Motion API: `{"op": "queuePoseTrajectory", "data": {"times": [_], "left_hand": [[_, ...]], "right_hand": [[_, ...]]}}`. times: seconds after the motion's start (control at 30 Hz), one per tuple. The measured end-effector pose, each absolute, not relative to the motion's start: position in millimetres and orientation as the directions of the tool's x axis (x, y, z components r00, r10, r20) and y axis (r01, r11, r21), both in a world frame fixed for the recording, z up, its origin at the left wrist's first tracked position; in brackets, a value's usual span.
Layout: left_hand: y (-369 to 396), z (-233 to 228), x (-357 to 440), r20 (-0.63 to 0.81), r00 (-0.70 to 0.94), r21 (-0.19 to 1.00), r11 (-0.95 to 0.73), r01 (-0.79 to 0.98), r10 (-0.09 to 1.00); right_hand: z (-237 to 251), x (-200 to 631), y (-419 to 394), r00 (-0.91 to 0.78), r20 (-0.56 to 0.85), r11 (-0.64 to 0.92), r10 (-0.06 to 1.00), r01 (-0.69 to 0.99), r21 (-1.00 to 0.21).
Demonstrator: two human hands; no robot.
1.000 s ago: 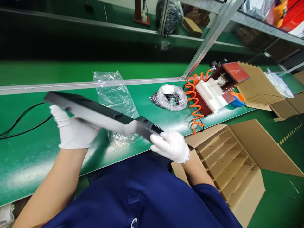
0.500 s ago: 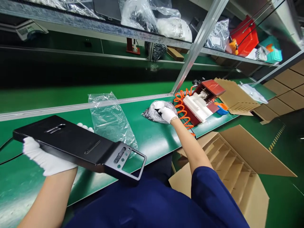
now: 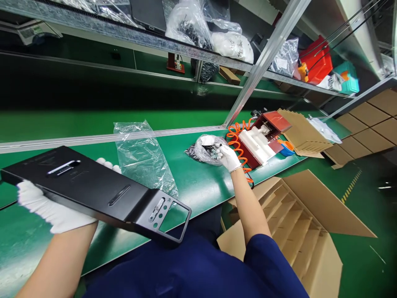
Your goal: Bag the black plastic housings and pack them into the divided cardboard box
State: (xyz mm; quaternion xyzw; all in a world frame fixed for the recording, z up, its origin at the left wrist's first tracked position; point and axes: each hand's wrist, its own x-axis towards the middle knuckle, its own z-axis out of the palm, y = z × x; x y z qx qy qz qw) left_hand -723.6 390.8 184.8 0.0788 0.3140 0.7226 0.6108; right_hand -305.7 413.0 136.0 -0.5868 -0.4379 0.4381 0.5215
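Note:
My left hand (image 3: 54, 211), in a white glove, is wrapped round a long black plastic housing (image 3: 96, 182) from below. The housing has slots, a few round holes and a rectangular opening at its near right end. My right hand (image 3: 229, 158), also gloved, is at the rim of a small clear bag (image 3: 201, 154) with dark small parts. Its fingers are curled together, with a small dark bit at the tips too tiny to name. A flat clear plastic bag (image 3: 144, 155) lies on the green bench (image 3: 195, 186) between my hands.
Right of the small bag stand an orange coiled hose (image 3: 238, 145) and a red and white press-like device (image 3: 259, 145). Cardboard sheets (image 3: 305, 132) lie beyond. An open carton with dividers (image 3: 294, 231) is below the bench edge. A loaded shelf (image 3: 217, 54) runs overhead.
My right hand has drawn back slightly to the right from inside the small bag, its fingers now curled. The housing in my left hand has shifted a little left in view.

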Motion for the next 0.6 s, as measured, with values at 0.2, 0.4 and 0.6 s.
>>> {"op": "queuePoseTrajectory", "data": {"times": [0.2,0.4,0.6], "left_hand": [[381,198,-704,-0.213,-0.285,0.583,-0.113,-0.805,0.935],[378,191,-708,-0.219,-0.27,0.602,-0.088,-0.794,0.937],[374,186,-714,-0.218,-0.272,0.608,-0.088,-0.789,0.937]], "right_hand": [[141,-319,399,0.096,-0.243,-0.179,0.965,-0.434,-0.883],[131,-335,406,0.062,-0.332,-0.25,0.941,-0.532,-0.809],[120,-341,409,0.077,-0.307,-0.213,0.949,-0.563,-0.798]]}}
